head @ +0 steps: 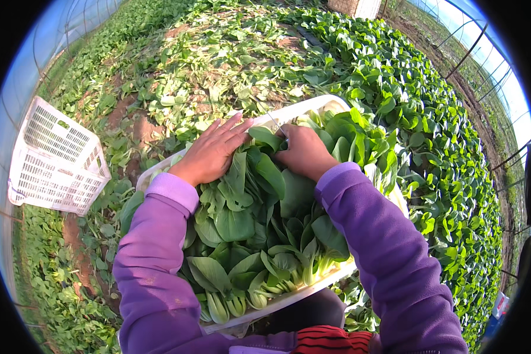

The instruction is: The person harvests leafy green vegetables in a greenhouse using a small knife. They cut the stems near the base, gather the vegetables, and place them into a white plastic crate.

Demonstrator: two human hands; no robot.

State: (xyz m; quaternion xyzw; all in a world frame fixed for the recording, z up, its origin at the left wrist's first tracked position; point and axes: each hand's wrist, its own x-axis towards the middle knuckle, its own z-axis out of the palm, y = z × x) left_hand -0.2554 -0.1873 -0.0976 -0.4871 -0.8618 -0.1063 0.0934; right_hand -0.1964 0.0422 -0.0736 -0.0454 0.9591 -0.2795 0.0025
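Note:
Before me a white plastic crate [287, 116] is packed with bok choy [234, 223]; pale stems line its near side and broad leaves fill the middle. My left hand [219, 152] lies palm down on the leaves by the far rim, its fingers extended. Just right of it, my right hand [304, 148] is curled around a thin metal tool [274, 120], which looks like a knife blade and points up and left past the far rim. Its handle is hidden in my fist. A leaf [265, 138] shows between both hands.
A white slatted crate [59, 157] lies tilted on the ground at left. Standing bok choy [442, 177] grows densely on the right. Cut leaves [212, 84] litter the soil ahead. Another crate [358, 6] stands at the far end. Greenhouse hoops [469, 51] curve along the sides.

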